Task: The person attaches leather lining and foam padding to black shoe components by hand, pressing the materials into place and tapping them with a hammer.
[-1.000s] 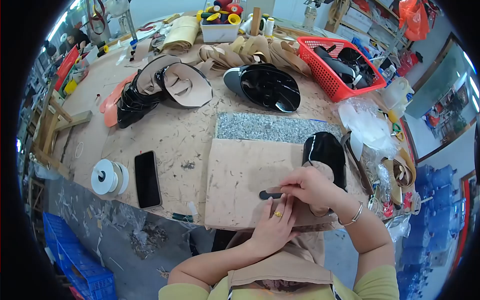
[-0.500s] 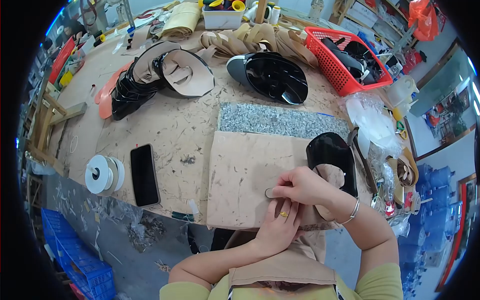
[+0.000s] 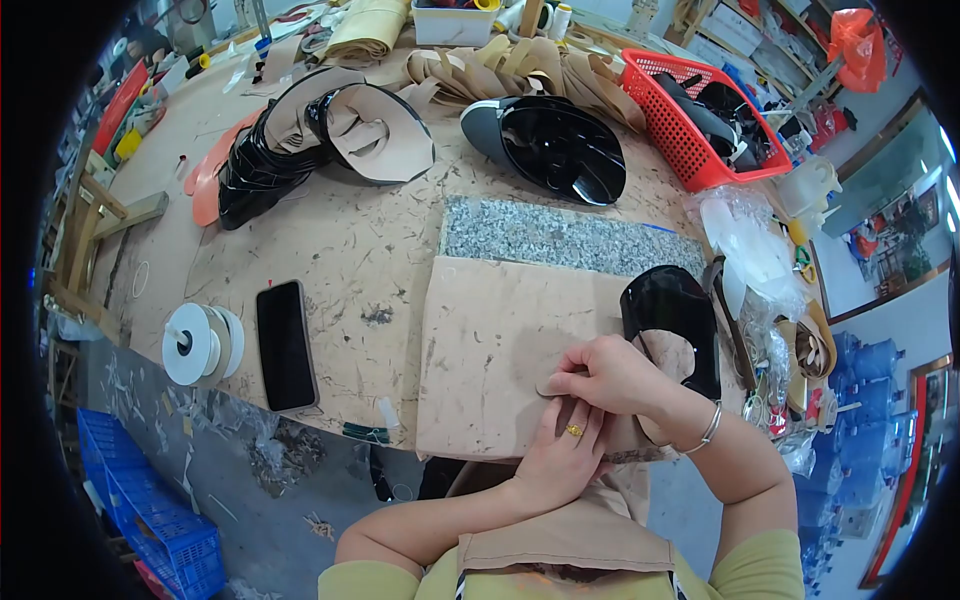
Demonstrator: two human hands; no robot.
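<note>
The right hand [image 3: 608,374] is pinching a small strip [image 3: 545,387] on the board [image 3: 475,340], now hiding its dark end, apparently folding it, while the left hand [image 3: 560,455] is lying alongside, grip unclear.

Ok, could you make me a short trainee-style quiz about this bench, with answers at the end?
1. Where is the yellow ring worn?

2. True or false: the phone lies between the white spool and the tan board.

3. What colour is the basket at the far right of the table?
a) white
b) red
c) green

Key: 1: on the left hand; 2: true; 3: b.
</note>
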